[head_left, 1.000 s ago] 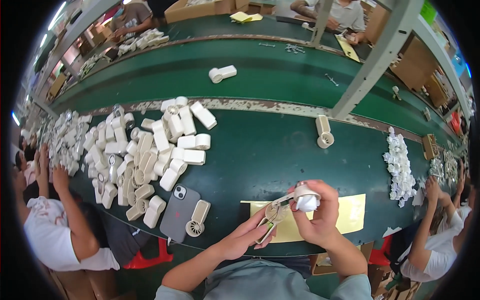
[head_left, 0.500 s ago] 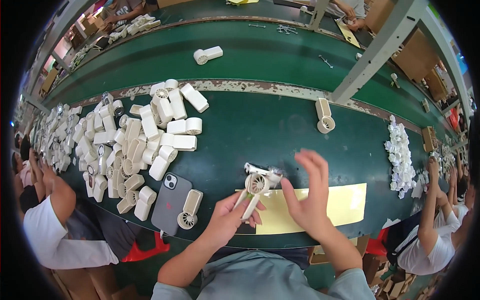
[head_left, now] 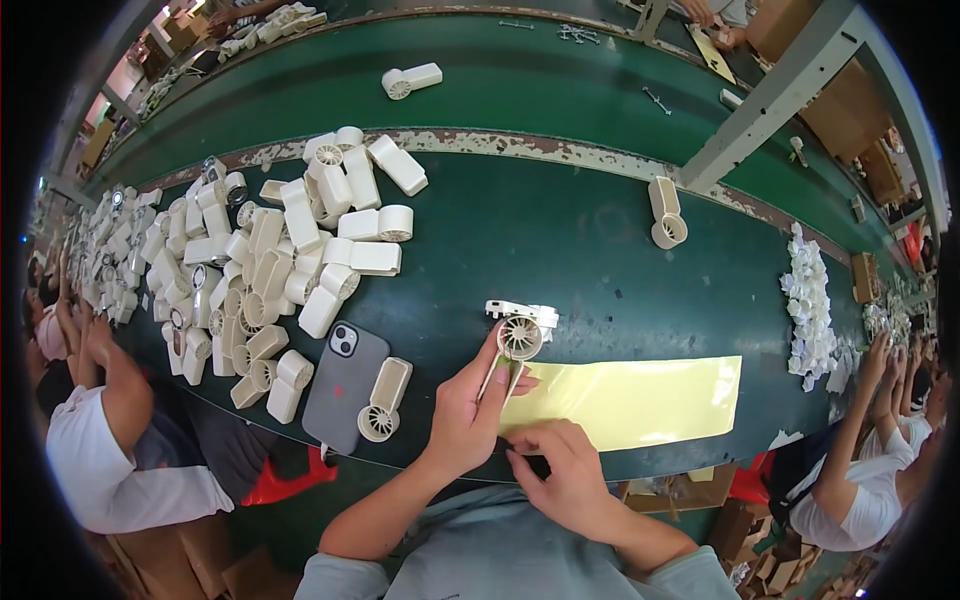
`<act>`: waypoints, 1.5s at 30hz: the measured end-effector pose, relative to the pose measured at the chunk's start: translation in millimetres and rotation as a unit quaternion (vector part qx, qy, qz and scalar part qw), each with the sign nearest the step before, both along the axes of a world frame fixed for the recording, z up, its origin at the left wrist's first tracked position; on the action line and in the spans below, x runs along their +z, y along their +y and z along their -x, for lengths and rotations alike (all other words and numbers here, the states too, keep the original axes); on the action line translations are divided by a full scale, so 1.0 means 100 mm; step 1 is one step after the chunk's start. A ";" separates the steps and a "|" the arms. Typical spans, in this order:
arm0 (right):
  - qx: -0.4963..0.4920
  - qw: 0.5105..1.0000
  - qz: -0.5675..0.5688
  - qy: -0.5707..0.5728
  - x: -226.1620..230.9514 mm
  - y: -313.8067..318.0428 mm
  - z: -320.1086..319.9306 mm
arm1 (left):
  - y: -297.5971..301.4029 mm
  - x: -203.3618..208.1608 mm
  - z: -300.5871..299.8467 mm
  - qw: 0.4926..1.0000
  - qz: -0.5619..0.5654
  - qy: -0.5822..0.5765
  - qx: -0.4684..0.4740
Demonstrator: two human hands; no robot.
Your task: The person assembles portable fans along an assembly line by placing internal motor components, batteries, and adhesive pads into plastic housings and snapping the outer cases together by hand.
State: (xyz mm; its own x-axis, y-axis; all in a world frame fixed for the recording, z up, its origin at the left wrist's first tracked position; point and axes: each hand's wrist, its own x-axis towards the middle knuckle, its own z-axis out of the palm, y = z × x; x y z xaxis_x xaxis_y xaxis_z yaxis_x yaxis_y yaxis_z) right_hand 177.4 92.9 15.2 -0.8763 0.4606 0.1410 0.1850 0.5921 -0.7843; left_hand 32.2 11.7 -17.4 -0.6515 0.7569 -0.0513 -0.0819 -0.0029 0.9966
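My left hand (head_left: 466,412) is closed around the handle of a cream plastic handheld-fan housing (head_left: 521,338). Its round spoked end points up and away from me. A small white part (head_left: 540,314) sits against the far side of that round end. At the table's front edge, my right hand (head_left: 563,470) has its fingers curled in beside a small dark patch; what they hold, if anything, cannot be made out. Under and beside both hands lies a glossy yellow sheet (head_left: 660,405).
Left of my hands are a grey phone (head_left: 345,395), a loose housing half (head_left: 384,400) and a big pile of cream housings (head_left: 265,265). Another housing (head_left: 666,212) lies far right, near small white parts (head_left: 808,315). A metal post (head_left: 765,100) rises beyond. Co-workers sit on both sides.
My right hand has come down from beside the fan housing to the table's front edge, its fingers curling. My left hand still holds the housing, now more upright.
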 end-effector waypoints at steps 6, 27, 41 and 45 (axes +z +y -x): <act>0.113 0.989 0.088 0.026 0.39 0.40 -0.15 | -0.02 0.04 -0.02 1.000 0.000 0.017 0.004; 0.039 0.995 0.083 0.036 0.50 0.77 -0.22 | -0.22 0.30 0.10 0.982 -0.046 -0.151 -0.102; 0.340 0.938 -0.051 0.038 0.84 0.82 0.53 | -0.36 0.42 0.14 0.969 -0.034 -0.144 -0.198; 0.347 0.934 -0.080 0.022 0.84 0.81 0.53 | -0.37 0.43 0.14 0.969 -0.026 -0.146 -0.196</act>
State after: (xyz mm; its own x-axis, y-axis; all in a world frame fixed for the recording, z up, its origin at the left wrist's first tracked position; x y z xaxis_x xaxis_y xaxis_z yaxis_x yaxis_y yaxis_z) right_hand 124.2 173.9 98.8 -0.9480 -0.2462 0.2016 -0.3167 0.6687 -0.6727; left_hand 18.3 -24.9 25.4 -0.2762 0.9501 -0.1452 -0.3645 0.0363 0.9305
